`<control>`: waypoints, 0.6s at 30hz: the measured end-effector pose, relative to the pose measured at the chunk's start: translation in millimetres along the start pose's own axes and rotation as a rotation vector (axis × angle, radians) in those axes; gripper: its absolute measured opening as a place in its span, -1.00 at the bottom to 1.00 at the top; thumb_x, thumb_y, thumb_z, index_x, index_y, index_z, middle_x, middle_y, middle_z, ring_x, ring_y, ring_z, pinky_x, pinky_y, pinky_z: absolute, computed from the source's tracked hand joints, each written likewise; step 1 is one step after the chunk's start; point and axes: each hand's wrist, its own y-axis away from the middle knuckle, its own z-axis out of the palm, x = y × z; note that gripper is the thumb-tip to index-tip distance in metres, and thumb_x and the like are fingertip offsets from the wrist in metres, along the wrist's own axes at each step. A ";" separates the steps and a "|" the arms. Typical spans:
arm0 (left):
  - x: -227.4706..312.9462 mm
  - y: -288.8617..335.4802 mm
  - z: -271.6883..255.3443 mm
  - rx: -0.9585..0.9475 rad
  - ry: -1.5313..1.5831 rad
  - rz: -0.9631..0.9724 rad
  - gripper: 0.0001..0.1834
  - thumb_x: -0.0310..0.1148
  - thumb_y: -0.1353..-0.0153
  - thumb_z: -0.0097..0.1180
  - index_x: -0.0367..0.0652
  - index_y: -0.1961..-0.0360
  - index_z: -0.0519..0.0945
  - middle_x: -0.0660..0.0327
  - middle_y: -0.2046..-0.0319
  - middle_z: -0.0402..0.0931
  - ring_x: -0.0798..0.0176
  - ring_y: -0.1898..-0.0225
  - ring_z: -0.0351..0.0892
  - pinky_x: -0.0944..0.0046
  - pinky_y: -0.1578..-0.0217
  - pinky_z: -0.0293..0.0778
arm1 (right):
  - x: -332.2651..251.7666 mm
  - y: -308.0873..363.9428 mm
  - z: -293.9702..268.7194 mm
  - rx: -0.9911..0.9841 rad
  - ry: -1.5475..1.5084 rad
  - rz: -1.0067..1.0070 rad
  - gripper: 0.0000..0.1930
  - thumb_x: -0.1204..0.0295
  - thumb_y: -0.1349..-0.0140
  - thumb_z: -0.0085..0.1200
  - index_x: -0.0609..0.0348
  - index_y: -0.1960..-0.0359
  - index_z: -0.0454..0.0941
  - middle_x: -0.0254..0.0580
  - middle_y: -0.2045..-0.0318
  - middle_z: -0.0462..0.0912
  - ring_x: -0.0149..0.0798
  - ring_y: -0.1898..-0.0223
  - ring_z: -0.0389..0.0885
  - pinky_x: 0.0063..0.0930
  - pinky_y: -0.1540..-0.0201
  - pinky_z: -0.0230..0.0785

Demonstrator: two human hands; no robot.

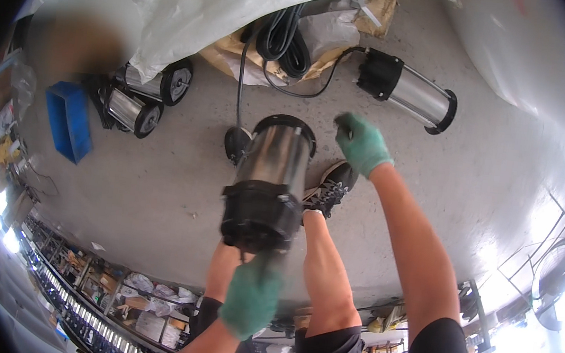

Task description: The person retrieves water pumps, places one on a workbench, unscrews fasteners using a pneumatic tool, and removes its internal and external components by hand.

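We have the cylinder [268, 182] tilted in front of our legs, its black cap [260, 219] toward us and its flange [285, 122] away. Our left hand [252, 298] is at the cap end; its fingers look wrapped round a dark piece there, though blur hides the exact grip. Our right hand [364, 147] is apart from the cylinder, to the right of its flange. Those fingers are loosely curled; we cannot tell whether the tips meet, and we see nothing held between them.

A one-handed grip at the cap probably lets the flange swing, so a right palm under the flange would steady it best. The right shoe [332, 189] is just beside the cylinder on its right, the left shoe [236, 145] on its left, so we should mind our toes. A cord [239, 95] runs beyond the cylinder's left side, up to the coil [282, 40]; we cannot see where its near end joins, so leaving it slack seems wise. The far cylinder [417, 94] lies well apart, beyond ours and to its right.
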 end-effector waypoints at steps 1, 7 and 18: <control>-7.6 6.4 -16.8 0.072 -0.012 -0.010 -0.59 -0.02 -0.51 -0.02 -0.19 0.21 0.58 0.13 0.59 0.47 0.09 0.56 0.45 0.08 0.49 0.33 | -22.2 -16.7 -9.4 0.139 0.164 -0.155 -0.75 0.48 -0.28 0.06 0.13 0.03 0.63 0.00 0.05 0.66 0.04 0.00 0.67 -0.18 -0.10 0.51; -58.9 17.1 -78.8 0.083 0.133 -0.192 -0.64 -0.13 -0.56 -0.10 -0.20 0.28 0.46 0.33 0.63 0.27 0.47 0.68 0.18 0.42 0.67 0.10 | -5.4 -151.3 -24.5 0.242 0.759 -0.350 -0.69 0.48 -0.25 0.07 0.06 -0.02 0.65 -0.10 -0.10 0.60 0.03 -0.14 0.56 -0.13 -0.28 0.40; -117.0 122.0 -211.5 -0.034 0.743 -0.907 -0.49 -0.40 -0.28 0.33 -0.08 -0.26 0.53 -0.09 -0.18 0.50 -0.18 -0.02 0.57 -0.08 0.05 0.57 | 10.6 -192.1 -16.4 -0.257 1.455 -0.220 -0.76 0.26 -0.32 0.12 -0.08 0.09 0.78 -0.11 -0.03 0.72 -0.03 -0.22 0.58 -0.05 -0.47 0.14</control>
